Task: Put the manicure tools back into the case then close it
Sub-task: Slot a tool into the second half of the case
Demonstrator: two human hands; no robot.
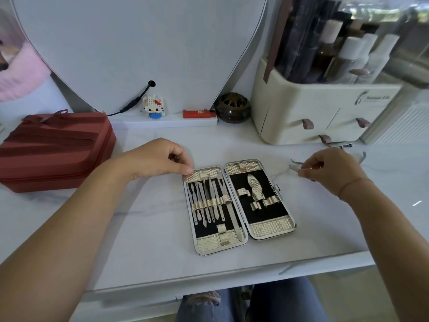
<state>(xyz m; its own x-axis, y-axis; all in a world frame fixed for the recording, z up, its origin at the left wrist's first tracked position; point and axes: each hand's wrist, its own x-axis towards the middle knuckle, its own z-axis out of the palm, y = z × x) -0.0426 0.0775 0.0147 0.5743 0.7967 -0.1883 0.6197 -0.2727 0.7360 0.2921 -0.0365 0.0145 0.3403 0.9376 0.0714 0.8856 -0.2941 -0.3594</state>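
The manicure case [269, 230] lies open flat on the white table, gold-patterned rim, black lining. Its left half holds several slim metal tools [206, 201] under loops and a long nail file [232, 212]. The right half holds one nail clipper [255, 184]; other loops there are empty. My left hand [160, 159] rests curled at the case's top-left corner, thumb touching the rim. My right hand [329, 168] is to the right of the case, pinching a small metal tool [294, 168]. More loose metal tools [348, 147] lie behind that hand.
A red zipped pouch [53, 147] sits at the left. A cream cosmetics organiser [320, 112] with bottles stands at the back right. A dark round burner [232, 110], a red lighter [199, 113] and a small block figure [154, 106] line the mirror base.
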